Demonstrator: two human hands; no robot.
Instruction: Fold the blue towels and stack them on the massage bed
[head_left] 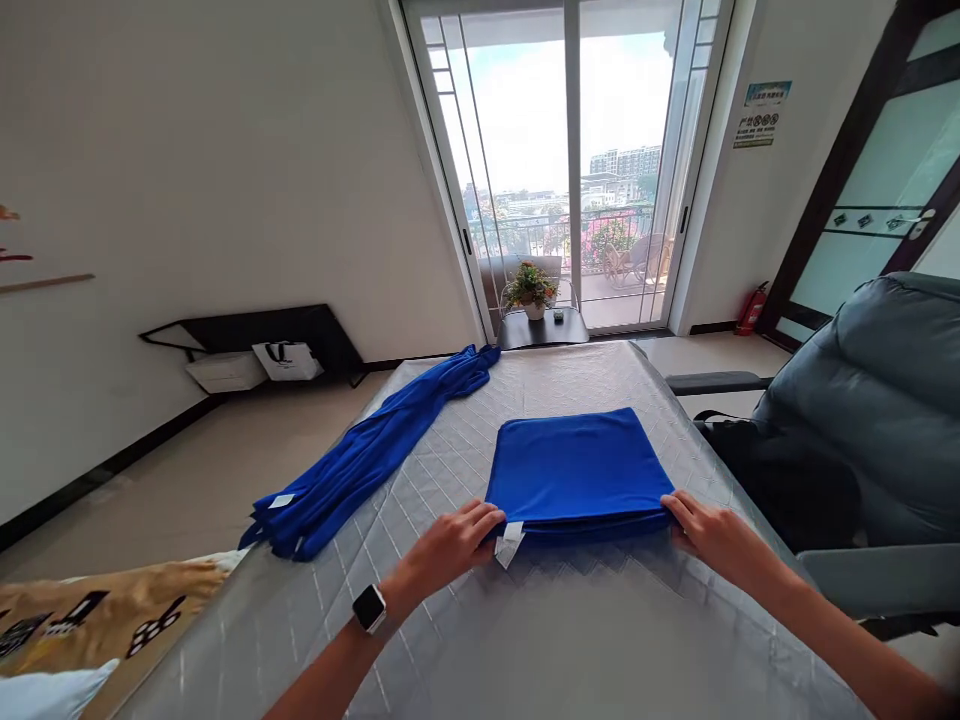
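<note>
A blue cloth [577, 465], folded into a flat stack of layers, lies on a quilted silver-grey surface [457, 450]. My left hand [463, 535] pinches its near left corner, right beside a white label [510, 545]. At the near right corner, my right hand [697, 520] grips the cloth between thumb and fingers. Both thumbs rest on top, while the other fingers are partly hidden at the edge. To the left stretches a long bunch of blue cloths [375, 450], with another white tag [282, 501] at its near end.
A grey armchair [870, 400] holding a black bag [772, 470] stands close on the right. Beyond the far edge is a small dark table [517, 328] with a potted plant [531, 288], before a sliding glass door [574, 170]. A patterned brown blanket [150, 610] lies at lower left.
</note>
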